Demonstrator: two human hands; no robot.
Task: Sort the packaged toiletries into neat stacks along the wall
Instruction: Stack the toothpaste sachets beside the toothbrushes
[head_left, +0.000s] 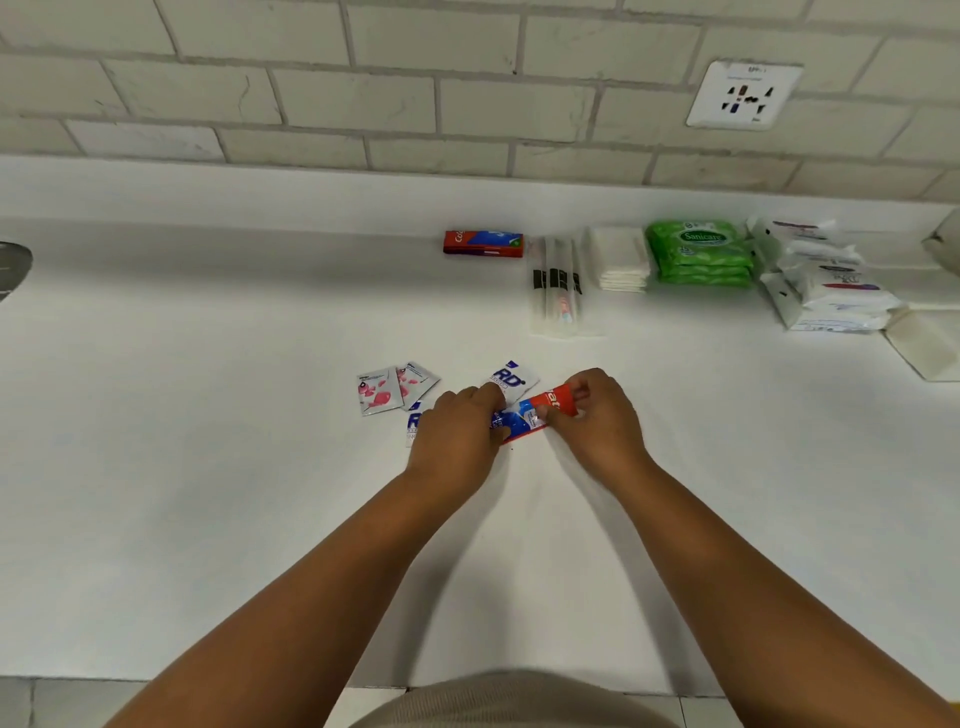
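A red and blue toothpaste box (530, 415) lies at the middle of the white counter (208, 467). My left hand (457, 441) grips its left end and my right hand (602, 421) pinches its right end. Loose sachets lie around it: a white and blue one (514, 382) just behind, another (414, 422) partly hidden under my left hand, and two with pink prints (395, 387) to the left. Along the wall stand another toothpaste box (483, 243), wrapped toothbrushes (558, 286), folded white tissues (621, 260), green wipe packs (701, 252) and white wipe packs (826, 280).
A tiled wall with a power socket (745, 93) rises behind the counter. A metal rim (13, 267) shows at the far left edge. A white box (927, 340) sits at the far right. The counter's front edge runs just above the bottom of the view.
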